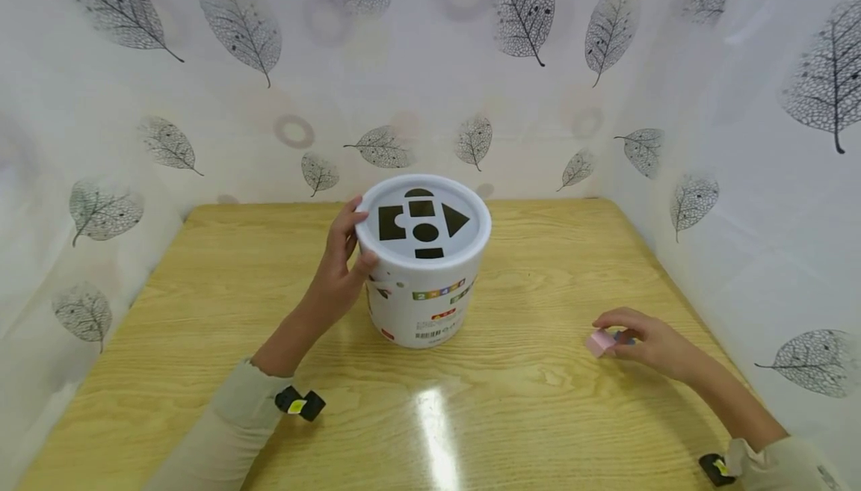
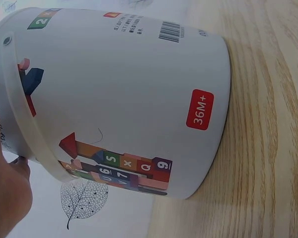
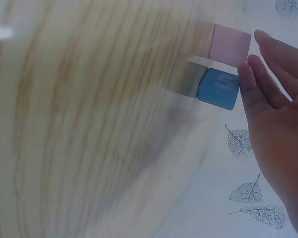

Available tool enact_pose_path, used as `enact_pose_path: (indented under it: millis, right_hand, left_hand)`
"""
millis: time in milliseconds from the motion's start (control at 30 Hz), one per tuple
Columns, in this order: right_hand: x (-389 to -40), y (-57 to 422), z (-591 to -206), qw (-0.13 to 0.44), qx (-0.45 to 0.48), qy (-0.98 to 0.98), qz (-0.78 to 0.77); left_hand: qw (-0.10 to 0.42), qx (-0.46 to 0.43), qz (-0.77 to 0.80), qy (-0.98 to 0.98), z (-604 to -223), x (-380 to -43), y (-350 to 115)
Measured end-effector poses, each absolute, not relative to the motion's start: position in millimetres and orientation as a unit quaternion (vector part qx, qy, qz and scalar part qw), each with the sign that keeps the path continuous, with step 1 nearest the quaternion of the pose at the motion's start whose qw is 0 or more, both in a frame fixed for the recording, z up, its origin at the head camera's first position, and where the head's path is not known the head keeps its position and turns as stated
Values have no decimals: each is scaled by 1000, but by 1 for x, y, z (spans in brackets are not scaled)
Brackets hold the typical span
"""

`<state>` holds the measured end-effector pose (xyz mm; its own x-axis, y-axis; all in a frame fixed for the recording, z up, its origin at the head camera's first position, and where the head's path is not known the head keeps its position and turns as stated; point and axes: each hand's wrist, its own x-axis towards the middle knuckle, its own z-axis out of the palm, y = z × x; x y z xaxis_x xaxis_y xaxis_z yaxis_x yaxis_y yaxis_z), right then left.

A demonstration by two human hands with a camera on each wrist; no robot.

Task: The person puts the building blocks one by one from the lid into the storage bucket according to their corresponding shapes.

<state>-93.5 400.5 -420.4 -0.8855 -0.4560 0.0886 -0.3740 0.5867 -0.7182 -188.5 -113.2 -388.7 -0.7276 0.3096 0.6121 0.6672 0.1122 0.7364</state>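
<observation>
A white bucket [image 1: 417, 304] stands upright on the table, its lid [image 1: 474, 233] cut with shaped holes. My left hand [image 1: 346, 263] grips the lid's left edge, fingers at the rim and thumb lower on the near side. In the left wrist view, the bucket's printed side [image 2: 139, 99] fills most of the frame. At the right, my right hand [image 1: 649, 341] reaches around a pink block [image 3: 230, 45] and a blue block [image 3: 219, 89] side by side on the table. Its fingertips are at the blocks' edges, with a gap beside the pink one's corner.
The wooden table [image 1: 538, 401] is shiny and reflects a light near its front. A white cloth [image 1: 417, 87] printed with dark leaves hangs behind the table and along both sides. Black wrist cameras are strapped at both sleeves.
</observation>
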Motion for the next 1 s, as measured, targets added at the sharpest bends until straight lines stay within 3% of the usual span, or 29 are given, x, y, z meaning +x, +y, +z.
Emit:
enact_pose_path:
  millis: [367, 833, 1000]
  right_hand:
    - [-97, 398, -423, 18, -277, 908, -314]
    - [-97, 392, -425, 9, -225, 932, -283]
    - [-98, 388, -424, -26, -249, 922, -295]
  left_hand:
    - [156, -334, -580, -727, -389, -188, -113]
    - [151, -332, -578, -729, -389, -190, -113]
    - [152, -333, -578, -729, -390, -189, -114]
